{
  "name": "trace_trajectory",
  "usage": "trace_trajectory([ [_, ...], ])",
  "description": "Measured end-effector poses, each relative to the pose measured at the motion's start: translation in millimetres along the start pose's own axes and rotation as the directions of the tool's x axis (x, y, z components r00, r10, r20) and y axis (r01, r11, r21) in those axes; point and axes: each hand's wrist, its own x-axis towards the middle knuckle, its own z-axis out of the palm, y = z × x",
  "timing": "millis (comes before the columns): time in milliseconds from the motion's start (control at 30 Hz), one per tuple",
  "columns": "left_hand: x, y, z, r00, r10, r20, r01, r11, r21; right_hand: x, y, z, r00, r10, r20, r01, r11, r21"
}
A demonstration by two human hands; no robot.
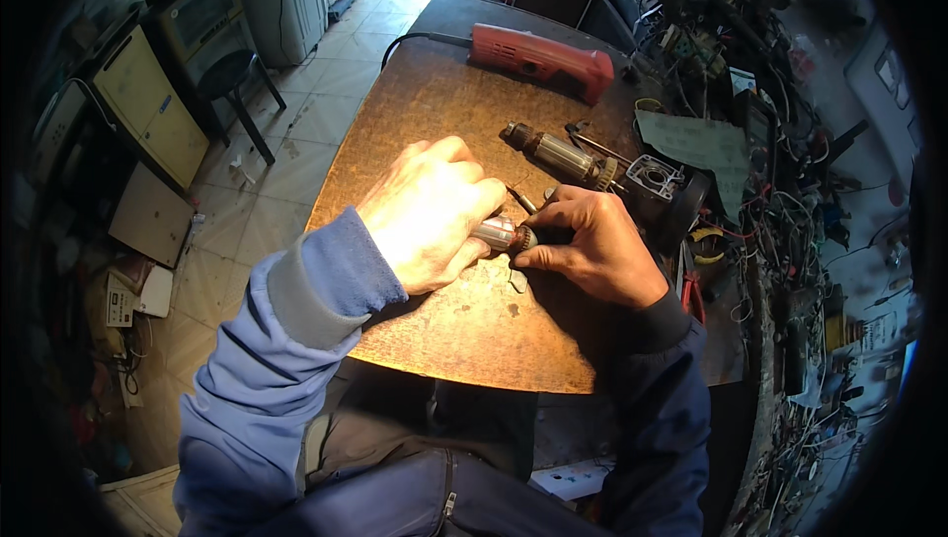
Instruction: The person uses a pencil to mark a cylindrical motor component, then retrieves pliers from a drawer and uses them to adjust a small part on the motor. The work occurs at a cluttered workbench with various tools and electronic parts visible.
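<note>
A small motor armature [497, 232] lies low over the brown wooden table [444, 359], mostly covered by my fingers. My left hand [434, 216] is closed round its body. At the armature's right end, my right hand [597, 246] pinches with thumb and fingertips beside the toothed-looking ring. Whether those fingertips also hold something small cannot be seen. Just beyond my hands rests a second, larger armature [563, 155]. A thin dark piece with a metal tip [523, 203] lies between the two armatures.
The red power tool housing [538, 58] with its cord lies at the table's far side. To the right are a metal gear housing [655, 178], red-handled pliers [694, 298] and a greenish sheet [696, 154]. Tangled wires and parts crowd the right edge. A black stool [229, 76] stands left.
</note>
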Motion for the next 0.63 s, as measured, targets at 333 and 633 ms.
trace_trajectory([
  [333, -3.9, 2.1, 0.4, 0.998, -0.032, 0.048, 0.029, 0.998, 0.051, 9.9, 4.6, -5.5, 0.996, -0.034, 0.084, 0.035, 0.999, -0.009],
  [633, -2.5, 6.3, -1.1, 0.999, -0.048, 0.012, 0.048, 0.999, 0.011, 9.9, 1.8, -6.7, 0.996, 0.043, 0.077, -0.043, 0.999, 0.003],
])
